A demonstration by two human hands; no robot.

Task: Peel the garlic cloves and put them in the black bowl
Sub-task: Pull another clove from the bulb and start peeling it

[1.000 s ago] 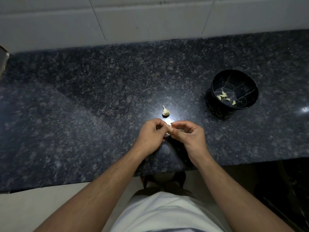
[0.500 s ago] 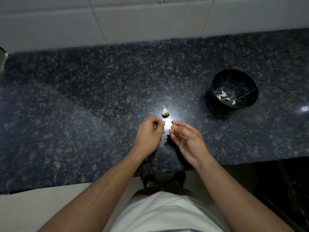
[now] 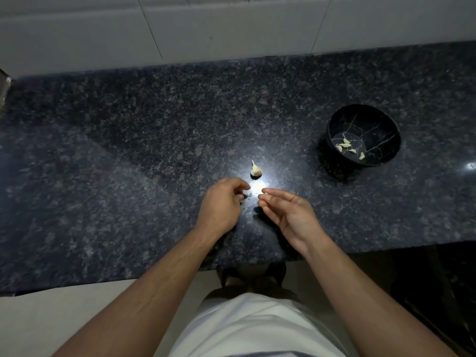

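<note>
Change: a second ago both hands met over one clove; they have since drawn apart, the right hand turning palm-up and the left pulling back to the left.
Right hand (image 3: 288, 215): palm up, fingers partly extended, thumb and fingertips pinching a small pale garlic clove (image 3: 264, 195) at their tips, above the counter in front of the bulb.
Left hand (image 3: 222, 202): back of the hand to the camera, fingers curled inward; whether they pinch a scrap of skin or nothing cannot be told.
Peel scraps (image 3: 249, 195): thin dark flecks on the stone between the two hands.
Garlic bulb (image 3: 256, 170): a partial head, rounded with a pointed papery stem, standing on the counter just beyond the hands, in a bright glare patch.
Black bowl (image 3: 386, 130): round, glossy, with thin pale crack-like veins inside; it sits well to the right of the bulb.
Peeled cloves (image 3: 346, 146): several smooth, cream, crescent-shaped pieces on the bowl's floor.
Counter (image 3: 128, 163): polished dark speckled granite with a straight front edge.
Wall (image 3: 231, 21): large pale tiles with thin dark joints behind the counter.
</note>
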